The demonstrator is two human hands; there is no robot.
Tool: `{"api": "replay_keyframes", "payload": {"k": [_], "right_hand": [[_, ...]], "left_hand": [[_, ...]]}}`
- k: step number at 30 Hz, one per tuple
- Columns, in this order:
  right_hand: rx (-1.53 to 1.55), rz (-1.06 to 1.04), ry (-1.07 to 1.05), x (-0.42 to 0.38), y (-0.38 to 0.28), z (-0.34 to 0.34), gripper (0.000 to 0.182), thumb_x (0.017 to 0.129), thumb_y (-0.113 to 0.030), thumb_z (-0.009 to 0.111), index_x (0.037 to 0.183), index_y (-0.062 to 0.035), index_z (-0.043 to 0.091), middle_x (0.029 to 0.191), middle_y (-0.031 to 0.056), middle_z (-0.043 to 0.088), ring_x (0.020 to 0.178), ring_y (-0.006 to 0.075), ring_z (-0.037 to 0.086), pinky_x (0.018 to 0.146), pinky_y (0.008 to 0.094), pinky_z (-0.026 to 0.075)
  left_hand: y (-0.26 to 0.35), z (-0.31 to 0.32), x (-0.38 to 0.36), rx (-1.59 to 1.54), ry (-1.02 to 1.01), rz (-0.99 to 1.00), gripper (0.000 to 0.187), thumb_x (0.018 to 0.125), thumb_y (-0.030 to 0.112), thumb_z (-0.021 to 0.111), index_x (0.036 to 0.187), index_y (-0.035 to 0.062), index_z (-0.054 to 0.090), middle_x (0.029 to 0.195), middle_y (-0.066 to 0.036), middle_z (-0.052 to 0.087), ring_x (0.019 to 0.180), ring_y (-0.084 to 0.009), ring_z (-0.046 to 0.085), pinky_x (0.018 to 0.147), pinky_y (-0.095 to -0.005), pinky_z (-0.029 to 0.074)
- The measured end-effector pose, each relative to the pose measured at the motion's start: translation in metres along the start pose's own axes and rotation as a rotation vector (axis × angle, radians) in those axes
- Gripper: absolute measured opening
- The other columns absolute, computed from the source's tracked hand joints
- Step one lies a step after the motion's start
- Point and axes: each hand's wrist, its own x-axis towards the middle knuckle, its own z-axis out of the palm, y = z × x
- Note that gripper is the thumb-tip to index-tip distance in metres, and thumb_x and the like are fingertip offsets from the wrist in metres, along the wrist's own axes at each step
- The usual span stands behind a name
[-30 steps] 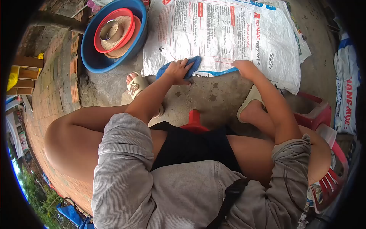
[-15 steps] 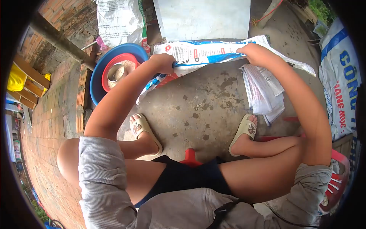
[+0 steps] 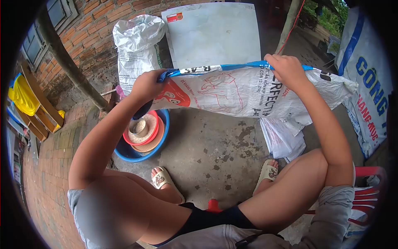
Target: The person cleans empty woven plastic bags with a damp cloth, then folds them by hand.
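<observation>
A white woven plastic feed sack (image 3: pixel 222 94) with a red pig drawing, black print and a blue edge is stretched sideways in front of me. My left hand (image 3: pixel 148 86) is closed round the bunched blue edge at its left end. My right hand (image 3: pixel 286 70) grips the top edge toward the right, and the sack's right end sticks out beyond it. The printed side hangs down toward me. Below its right part, folded white sacks (image 3: pixel 282 139) lie on the floor.
At left stands a blue basin (image 3: pixel 132 157) holding a red basin (image 3: pixel 156 135) of pale grain and a metal bowl (image 3: pixel 139 128). Behind are a filled white sack (image 3: pixel 137 58) and a white board (image 3: pixel 213 35). A large printed sack (image 3: pixel 365 83) and red chair (image 3: pixel 369 171) are at right.
My hands have lifted and spread the sack, so its printed side with the pig drawing now hangs open to view. My view has tilted up, showing more of the brick wall.
</observation>
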Motion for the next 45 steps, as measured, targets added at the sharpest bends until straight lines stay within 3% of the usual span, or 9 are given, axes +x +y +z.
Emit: {"api": "replay_keyframes", "payload": {"k": [7,13,23,27,31,34,37,41,45], "right_hand": [[0.158,0.115,-0.069,0.001,0.001,-0.020,0.017,0.085,-0.013,0.060,0.099,-0.0069,0.053,0.078,0.0185,0.064,0.074,0.0405,0.062,0.064,0.0491,0.045],[0.284,0.100,-0.146,0.003,0.004,-0.034,0.023,0.089,-0.022,0.060,0.104,-0.0053,0.059,0.077,0.0217,0.064,0.072,0.0401,0.062,0.063,0.0462,0.045],[0.679,0.287,-0.683,0.006,0.016,-0.010,0.044,0.064,-0.030,0.084,0.094,-0.0012,0.069,0.081,0.0103,0.070,0.075,0.0206,0.067,0.070,0.0316,0.051],[0.221,0.164,-0.594,-0.004,0.019,0.065,0.059,0.067,-0.035,0.084,0.115,-0.0061,0.065,0.093,0.0130,0.071,0.086,0.0277,0.069,0.081,0.0388,0.051],[-0.071,0.179,-0.715,0.003,0.007,0.140,0.067,0.074,-0.036,0.079,0.132,-0.0114,0.054,0.108,0.0125,0.068,0.103,0.0290,0.064,0.090,0.0458,0.048],[-0.013,0.579,-0.281,-0.015,-0.032,0.219,0.065,0.083,-0.032,0.070,0.141,-0.0170,0.045,0.132,0.0129,0.053,0.121,0.0340,0.053,0.095,0.0512,0.043],[0.280,0.853,-0.201,-0.091,-0.126,0.309,0.067,0.086,-0.032,0.066,0.146,-0.0211,0.039,0.148,0.0166,0.039,0.129,0.0415,0.045,0.102,0.0563,0.038],[0.224,0.657,-0.614,-0.190,-0.203,0.329,0.072,0.091,-0.044,0.057,0.153,-0.0188,0.030,0.158,0.0168,0.023,0.142,0.0447,0.024,0.113,0.0610,0.022],[0.279,0.773,-0.635,-0.234,-0.219,0.361,0.070,0.093,-0.045,0.055,0.153,-0.0174,0.030,0.159,0.0187,0.020,0.144,0.0472,0.018,0.113,0.0630,0.018]], "left_hand": [[0.009,-0.060,0.022,-0.407,-0.255,0.093,0.023,0.094,0.015,0.061,0.114,0.0041,0.063,0.087,-0.003,0.065,0.081,-0.0086,0.056,0.078,-0.0283,0.048],[0.021,-0.076,0.030,-0.399,-0.646,-0.010,0.040,0.086,0.024,0.072,0.121,0.0067,0.063,0.092,-0.001,0.067,0.082,-0.0100,0.059,0.076,-0.0271,0.050],[0.000,0.001,0.063,-0.564,-1.153,-0.166,0.057,0.079,0.032,0.078,0.125,0.0036,0.061,0.105,-0.008,0.069,0.092,-0.0177,0.065,0.083,-0.0314,0.051],[0.016,0.052,0.085,0.122,-0.897,0.032,0.062,0.077,0.037,0.075,0.127,0.0022,0.061,0.111,-0.016,0.069,0.097,-0.0263,0.068,0.086,-0.0361,0.052],[0.012,0.144,0.091,0.448,-0.389,0.131,0.038,0.079,0.032,0.072,0.116,0.0224,0.068,0.106,-0.011,0.069,0.098,-0.0264,0.067,0.081,-0.0398,0.052],[0.000,0.230,0.077,0.512,0.210,0.227,0.015,0.084,0.021,0.063,0.098,0.0221,0.067,0.095,-0.005,0.061,0.095,-0.0242,0.062,0.078,-0.0371,0.045],[0.010,0.273,0.037,0.300,0.219,0.041,0.027,0.083,0.017,0.061,0.110,0.0190,0.063,0.099,-0.007,0.060,0.093,-0.0274,0.063,0.077,-0.0410,0.047],[0.007,0.343,-0.024,0.054,0.013,-0.154,0.046,0.080,0.024,0.067,0.125,0.0212,0.058,0.105,-0.013,0.059,0.095,-0.0349,0.064,0.078,-0.0471,0.053],[0.043,0.382,-0.052,-0.214,-0.036,-0.188,0.046,0.085,0.032,0.066,0.128,0.0185,0.055,0.112,-0.016,0.055,0.101,-0.0369,0.059,0.084,-0.0466,0.050]]}}
